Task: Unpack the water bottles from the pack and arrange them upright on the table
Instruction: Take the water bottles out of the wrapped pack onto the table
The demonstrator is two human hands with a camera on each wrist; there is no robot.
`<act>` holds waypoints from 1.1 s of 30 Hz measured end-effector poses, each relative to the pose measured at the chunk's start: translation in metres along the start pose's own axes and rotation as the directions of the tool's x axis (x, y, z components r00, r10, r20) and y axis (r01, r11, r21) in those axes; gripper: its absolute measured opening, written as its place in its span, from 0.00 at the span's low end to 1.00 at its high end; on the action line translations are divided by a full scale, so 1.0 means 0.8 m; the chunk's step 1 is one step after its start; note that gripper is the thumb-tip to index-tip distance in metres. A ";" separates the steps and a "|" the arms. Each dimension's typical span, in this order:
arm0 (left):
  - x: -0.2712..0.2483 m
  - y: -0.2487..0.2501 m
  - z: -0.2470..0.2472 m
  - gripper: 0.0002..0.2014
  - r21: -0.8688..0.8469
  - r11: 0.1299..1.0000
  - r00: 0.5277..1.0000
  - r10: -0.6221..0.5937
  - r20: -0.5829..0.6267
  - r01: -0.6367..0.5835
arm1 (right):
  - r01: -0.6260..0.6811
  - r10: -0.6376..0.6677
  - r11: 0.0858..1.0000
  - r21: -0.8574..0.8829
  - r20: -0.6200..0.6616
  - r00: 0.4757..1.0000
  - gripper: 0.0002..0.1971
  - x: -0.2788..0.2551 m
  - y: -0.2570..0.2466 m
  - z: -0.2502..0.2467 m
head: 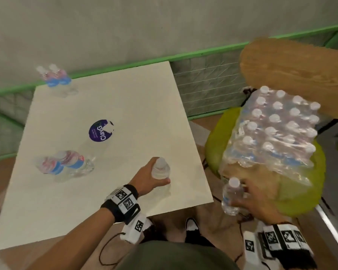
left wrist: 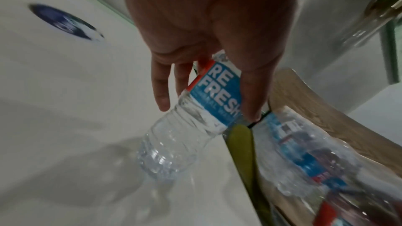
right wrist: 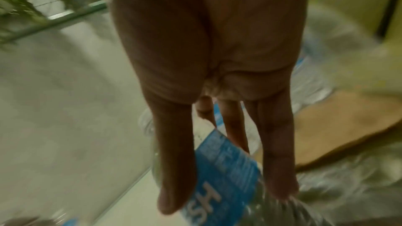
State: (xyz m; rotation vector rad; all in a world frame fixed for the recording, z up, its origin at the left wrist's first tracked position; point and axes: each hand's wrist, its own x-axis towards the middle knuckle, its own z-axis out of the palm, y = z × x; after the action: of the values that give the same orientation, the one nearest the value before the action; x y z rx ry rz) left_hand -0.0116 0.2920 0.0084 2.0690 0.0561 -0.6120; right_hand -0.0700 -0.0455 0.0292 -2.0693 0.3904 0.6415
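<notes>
My left hand grips a clear water bottle with a blue label, upright over the white table's front right corner, base at or just above the surface. Right of the table edge, my right hand holds a second bottle in the air, thumb and fingers round its blue label. The shrink-wrapped pack of several bottles lies on a green chair seat, its near end torn open. Two bottles stand at the far left corner, two more at the left.
A round purple sticker marks the table's middle. The chair's wooden backrest rises behind the pack. A green rail and a grey wall run behind the table. Loose plastic wrap hangs at the pack's near end.
</notes>
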 end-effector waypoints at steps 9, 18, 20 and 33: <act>-0.093 -0.134 -0.133 0.28 -0.116 0.983 0.904 -0.178 -0.389 0.143 | 0.307 -0.246 0.948 -0.080 0.425 0.871 0.33 0.043 -0.175 0.216; -0.142 -0.198 -0.218 0.18 -0.407 0.906 0.653 -0.380 -0.655 0.118 | 0.318 -0.304 0.947 0.033 0.403 0.863 0.36 0.074 -0.304 0.401; -0.142 -0.202 -0.231 0.14 -0.376 0.918 0.649 -0.365 -0.668 0.130 | 0.322 -0.306 0.946 0.024 0.388 0.870 0.35 0.077 -0.317 0.423; -0.132 -0.233 -0.250 0.11 -0.162 0.983 0.766 -0.169 -0.621 0.085 | 0.442 -0.395 0.897 0.003 0.453 0.799 0.33 0.068 -0.337 0.472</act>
State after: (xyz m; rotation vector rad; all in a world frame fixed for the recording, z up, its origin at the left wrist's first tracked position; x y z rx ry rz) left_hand -0.0748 0.5776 -0.0059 2.0713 0.6188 0.0457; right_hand -0.0009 0.4157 0.0084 -1.9351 -0.3701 0.8409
